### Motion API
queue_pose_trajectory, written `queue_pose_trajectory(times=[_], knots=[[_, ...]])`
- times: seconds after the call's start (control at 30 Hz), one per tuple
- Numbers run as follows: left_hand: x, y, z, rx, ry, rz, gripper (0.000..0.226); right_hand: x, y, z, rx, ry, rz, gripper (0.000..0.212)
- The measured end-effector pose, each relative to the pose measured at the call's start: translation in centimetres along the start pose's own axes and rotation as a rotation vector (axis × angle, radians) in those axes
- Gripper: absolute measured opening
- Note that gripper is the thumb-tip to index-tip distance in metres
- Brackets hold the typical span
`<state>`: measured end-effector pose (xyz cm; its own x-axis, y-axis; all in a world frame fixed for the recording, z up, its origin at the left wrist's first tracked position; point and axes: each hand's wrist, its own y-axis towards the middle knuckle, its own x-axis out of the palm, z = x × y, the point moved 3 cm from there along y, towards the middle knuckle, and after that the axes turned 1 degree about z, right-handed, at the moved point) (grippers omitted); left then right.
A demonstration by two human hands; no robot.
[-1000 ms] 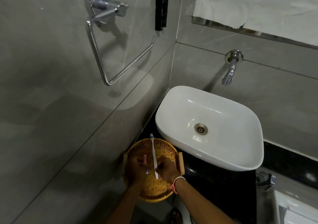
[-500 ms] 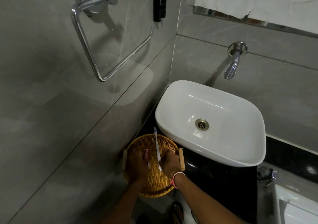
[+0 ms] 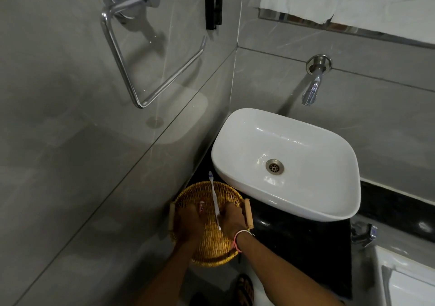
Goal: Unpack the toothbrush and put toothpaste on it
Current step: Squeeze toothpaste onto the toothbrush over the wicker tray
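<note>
Toothbrush (image 3: 214,202), unwrapped, pointing bristle-end away over the wicker tray (image 3: 211,254), just left of the white basin (image 3: 282,164). Head view: right hand (image 3: 231,221) pinching the handle's lower end; left hand (image 3: 188,223) closing around a small red-marked toothpaste tube (image 3: 201,207) above the tray. Likely risk: paste missing the bristles or dropping into the tray, owing to the brush's distant, unsteadied head.
</note>
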<state>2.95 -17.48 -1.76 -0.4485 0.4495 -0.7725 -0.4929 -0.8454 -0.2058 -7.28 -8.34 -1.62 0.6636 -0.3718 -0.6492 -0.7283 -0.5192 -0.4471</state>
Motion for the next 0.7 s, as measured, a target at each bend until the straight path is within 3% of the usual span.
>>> queue_pose_trajectory(times=[0.2,0.4,0.5,0.7], knots=[[0.32,0.08,0.21,0.008,0.022,-0.026,0.052,0.03,0.10,0.34,0.013,-0.001,0.003,0.022],[-0.05,0.43,0.36,0.002,0.029,-0.063,0.036,-0.18,0.22,0.18,0.008,0.007,-0.006,0.023],[-0.22,0.39,0.57,-0.005,0.018,-0.069,0.040,-0.30,0.34,0.02,0.007,0.012,-0.023,0.023],[-0.64,-0.04,0.68,0.036,0.038,0.002,0.043,-0.72,-0.24,-0.57,-0.003,-0.026,-0.019,0.022]])
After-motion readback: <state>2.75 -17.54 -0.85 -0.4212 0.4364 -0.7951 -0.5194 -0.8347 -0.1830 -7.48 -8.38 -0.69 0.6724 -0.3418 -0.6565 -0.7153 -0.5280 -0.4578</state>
